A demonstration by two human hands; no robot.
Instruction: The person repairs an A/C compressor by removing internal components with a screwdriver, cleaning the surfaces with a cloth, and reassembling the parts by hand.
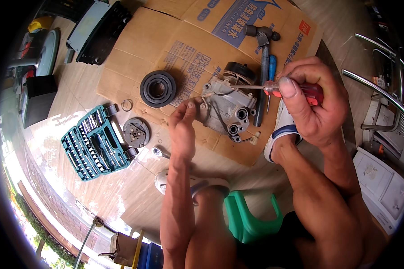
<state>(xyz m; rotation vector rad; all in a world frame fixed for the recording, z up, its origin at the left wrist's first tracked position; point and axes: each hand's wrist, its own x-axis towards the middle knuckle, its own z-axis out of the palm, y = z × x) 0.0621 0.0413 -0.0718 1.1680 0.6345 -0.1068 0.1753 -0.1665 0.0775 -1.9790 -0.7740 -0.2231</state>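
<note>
A silver metal compressor [229, 107] lies on flattened cardboard in front of me, with a dark pulley hub [240, 71] at its far end and a thin black wire across its body. My left hand [184, 119] is closed at the compressor's left edge, its fingers curled against the casing and partly hidden. In my right hand [316, 96] is a screwdriver [309, 93] with a red handle. Its shaft points left, and the tip is over the compressor's upper part, near the wire; I cannot tell whether it touches.
Left of the compressor lie a black ring pulley [158, 88], a round metal clutch plate [137, 132] and a ratchet [158, 151]. A green socket set [95, 143] lies open. Beyond my right hand are a hammer [264, 54] and a blue-handled screwdriver [272, 67]. A green stool [247, 219] stands below me.
</note>
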